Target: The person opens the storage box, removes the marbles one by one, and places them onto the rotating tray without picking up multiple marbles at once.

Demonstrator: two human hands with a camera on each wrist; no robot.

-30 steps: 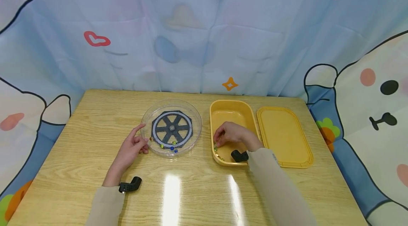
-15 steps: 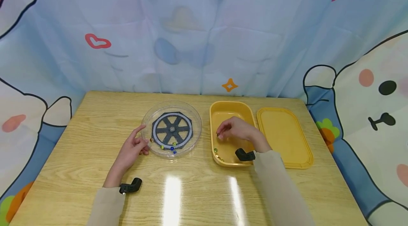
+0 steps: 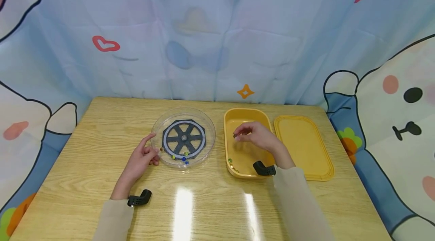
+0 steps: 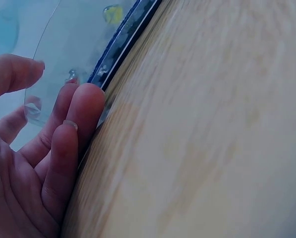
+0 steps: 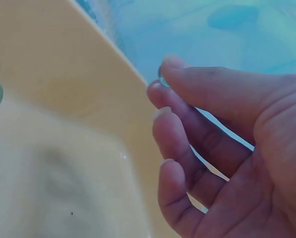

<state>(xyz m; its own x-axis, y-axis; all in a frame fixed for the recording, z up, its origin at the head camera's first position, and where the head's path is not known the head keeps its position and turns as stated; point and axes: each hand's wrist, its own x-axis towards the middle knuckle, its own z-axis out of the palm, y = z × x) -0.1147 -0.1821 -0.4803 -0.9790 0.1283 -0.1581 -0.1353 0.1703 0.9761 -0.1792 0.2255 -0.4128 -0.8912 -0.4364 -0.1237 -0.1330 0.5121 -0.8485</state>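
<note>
Above the yellow bin, my right hand pinches a small glass marble between thumb and index finger; in the right wrist view the fingertips cover most of it. The other fingers of that hand are loosely bent. Several greenish and amber marbles lie at the bin's near left corner. My left hand rests beside the clear round dish, its index fingertip at the dish's left rim. Inside the dish are a dark spoked wheel shape and several yellow, blue and amber marbles.
To the right of the bin a flat yellow lid lies on the wooden table. A blue cartoon-print curtain hangs behind the table's back edge. Each wrist wears a small black camera.
My right hand has risen from the marbles in the bin's near left corner and moved away toward the back, with one marble in its fingertips. The left hand has kept its place at the dish.
</note>
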